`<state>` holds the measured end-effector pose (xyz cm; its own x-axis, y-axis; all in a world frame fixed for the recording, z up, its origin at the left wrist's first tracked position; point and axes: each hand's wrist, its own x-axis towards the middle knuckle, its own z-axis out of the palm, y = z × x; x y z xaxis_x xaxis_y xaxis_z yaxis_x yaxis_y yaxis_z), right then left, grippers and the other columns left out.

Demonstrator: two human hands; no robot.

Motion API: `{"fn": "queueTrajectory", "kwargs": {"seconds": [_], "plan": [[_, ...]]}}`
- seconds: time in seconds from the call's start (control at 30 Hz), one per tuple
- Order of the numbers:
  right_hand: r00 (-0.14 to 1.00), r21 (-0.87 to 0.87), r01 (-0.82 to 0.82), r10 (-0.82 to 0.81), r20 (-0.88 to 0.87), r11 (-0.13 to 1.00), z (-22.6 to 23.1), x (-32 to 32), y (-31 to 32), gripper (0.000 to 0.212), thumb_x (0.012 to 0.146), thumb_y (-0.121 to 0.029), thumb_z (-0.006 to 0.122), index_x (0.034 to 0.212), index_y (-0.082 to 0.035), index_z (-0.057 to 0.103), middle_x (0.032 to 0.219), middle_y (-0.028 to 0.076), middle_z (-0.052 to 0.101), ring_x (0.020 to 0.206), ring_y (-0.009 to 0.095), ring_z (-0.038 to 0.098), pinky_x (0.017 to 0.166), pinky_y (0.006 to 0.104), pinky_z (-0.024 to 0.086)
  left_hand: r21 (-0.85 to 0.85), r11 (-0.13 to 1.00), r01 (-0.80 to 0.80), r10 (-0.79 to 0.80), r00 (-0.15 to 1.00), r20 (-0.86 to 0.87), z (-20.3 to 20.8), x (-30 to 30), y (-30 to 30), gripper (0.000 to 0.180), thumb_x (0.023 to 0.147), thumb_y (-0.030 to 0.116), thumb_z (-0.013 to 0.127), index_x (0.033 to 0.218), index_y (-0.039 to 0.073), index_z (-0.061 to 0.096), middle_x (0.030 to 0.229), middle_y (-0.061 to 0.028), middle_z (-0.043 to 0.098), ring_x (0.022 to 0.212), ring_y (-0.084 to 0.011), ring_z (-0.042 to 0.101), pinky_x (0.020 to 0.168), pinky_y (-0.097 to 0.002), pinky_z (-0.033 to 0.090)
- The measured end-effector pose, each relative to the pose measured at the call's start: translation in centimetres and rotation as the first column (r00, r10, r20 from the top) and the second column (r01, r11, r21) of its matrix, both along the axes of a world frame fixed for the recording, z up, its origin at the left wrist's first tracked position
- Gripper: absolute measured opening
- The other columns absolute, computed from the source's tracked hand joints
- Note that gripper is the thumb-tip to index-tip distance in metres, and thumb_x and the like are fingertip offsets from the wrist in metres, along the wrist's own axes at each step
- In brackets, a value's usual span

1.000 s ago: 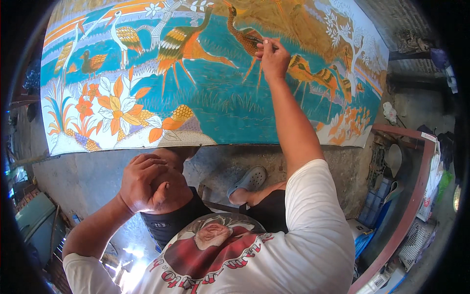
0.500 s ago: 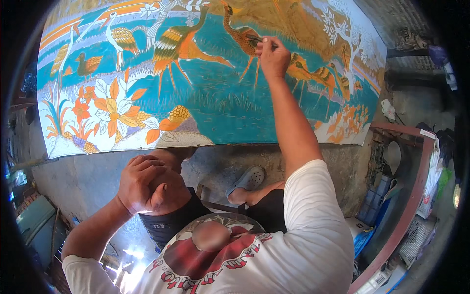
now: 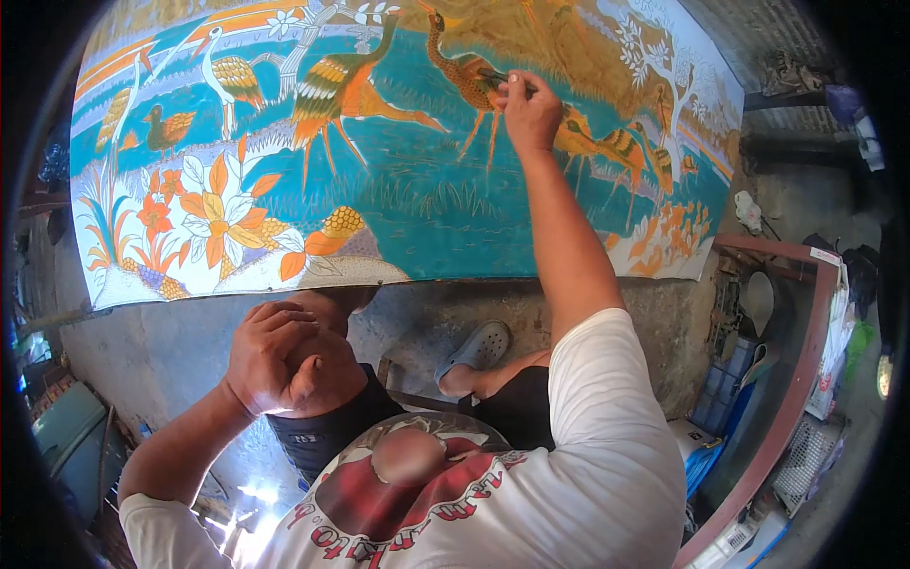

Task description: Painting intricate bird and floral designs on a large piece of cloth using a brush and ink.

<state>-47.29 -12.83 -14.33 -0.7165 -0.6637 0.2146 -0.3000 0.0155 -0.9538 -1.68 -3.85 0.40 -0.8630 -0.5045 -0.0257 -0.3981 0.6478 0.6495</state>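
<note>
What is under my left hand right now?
Your left hand appears to rest on your bare left knee, visible beside the thumb, with black shorts nearer your body. Whatever lies directly beneath the palm is covered and cannot be seen.

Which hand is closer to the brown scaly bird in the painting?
Right. The right hand holds a thin tool at the scaly bird; the left hand rests on a knee, farther off.
</note>
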Motion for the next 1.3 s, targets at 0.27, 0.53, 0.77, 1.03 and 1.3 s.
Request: {"fn": "queueTrajectory", "kwargs": {"seconds": [0.27,0.53,0.77,1.03,1.3], "plan": [[0.882,-0.131,-0.03,0.088,0.463,0.991,2.5,0.7,6.4,0.026,0.102,-0.019,0.06,0.105,0.004,0.069,0.082,0.014,0.072,0.063,0.019,0.069,0.057,0.0338,0.059,0.024,1.0,0.007,-0.009,0.995,0.097,0.7,-1.2,0.4,0.047,0.079,0.04,0.065,0.1,-0.002,0.069,0.102,-0.0242,0.07,0.099,-0.0453,0.066,0.091,-0.0506,0.052],[0.676,-0.07,0.156,-0.055,0.735,0.985,2.3,-1.9,31.5,0.026,0.101,-0.022,0.062,0.114,-0.001,0.067,0.087,0.011,0.069,0.073,0.019,0.067,0.067,0.0353,0.06,0.027,0.999,0.038,-0.045,0.955,0.292,2.2,-2.0,0.7,0.038,0.083,0.04,0.063,0.099,0.007,0.072,0.101,-0.0172,0.071,0.097,-0.0395,0.066,0.087,-0.0482,0.052],[0.523,0.389,0.562,-0.678,0.516,0.73,-0.1,-3.1,61.9,0.032,0.101,-0.03,0.065,0.125,-0.008,0.064,0.099,0.008,0.068,0.082,0.019,0.067,0.074,0.0345,0.061,0.029,0.999,0.03,-0.041,0.872,0.488,0.4,-1.0,1.1,0.045,0.093,0.046,0.058,0.107,0.008,0.075,0.106,-0.0195,0.073,0.104,-0.0414,0.067,0.091,-0.0486,0.053],[0.287,0.304,0.674,-0.617,0.733,0.674,-5.6,4.7,93.0,0.05,0.107,-0.041,0.038,0.14,-0.006,0.052,0.136,0.021,0.061,0.126,0.036,0.059,0.105,0.0562,0.05,0.083,0.994,0.066,-0.1,0.833,0.544,-2.2,-2.3,0.9,0.045,0.098,0.039,0.056,0.102,-0.003,0.072,0.097,-0.0258,0.072,0.097,-0.0403,0.069,0.085,-0.0464,0.052],[0.07,0.705,0.642,-0.939,0.338,0.301,-9.1,11.7,92.5,0.03,0.106,-0.024,0.058,0.131,-0.009,0.066,0.098,0.009,0.073,0.072,0.022,0.07,0.063,0.0397,0.064,-0.165,0.946,0.28,-0.16,0.842,0.515,-3.5,-2.6,1.5,0.045,0.103,0.036,0.05,0.107,-0.004,0.07,0.106,-0.0248,0.071,0.103,-0.0441,0.065,0.091,-0.0473,0.05]]}}
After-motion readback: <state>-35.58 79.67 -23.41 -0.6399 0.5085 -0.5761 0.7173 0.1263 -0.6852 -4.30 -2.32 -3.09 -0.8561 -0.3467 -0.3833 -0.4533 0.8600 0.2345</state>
